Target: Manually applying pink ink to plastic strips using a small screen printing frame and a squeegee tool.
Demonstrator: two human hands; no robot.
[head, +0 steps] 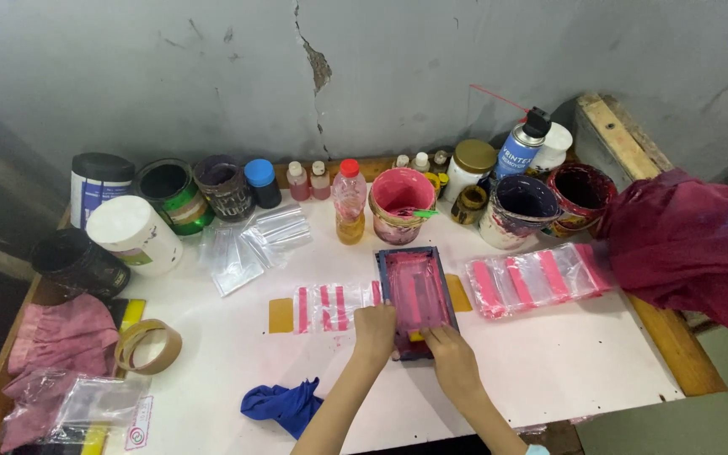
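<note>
Both hands, left hand (374,327) and right hand (451,355), grip the pink-inked screen frame (415,294), probably mid-print: striped bags (537,279) stacked done, clear bags (250,240) still waiting.

I counted two hands of mine, the left hand (374,330) and the right hand (451,358), both at the lower middle on one dark-framed screen (415,295). Left of it lay one bag with three pink stripes (328,308); right of it sat one stack of printed bags (537,278). Along the top stood two small pink bottles (308,180) and one bottle of yellow liquid (349,202). One tape roll (149,346) lay at lower left, one blue cloth (282,403) at the bottom.
</note>
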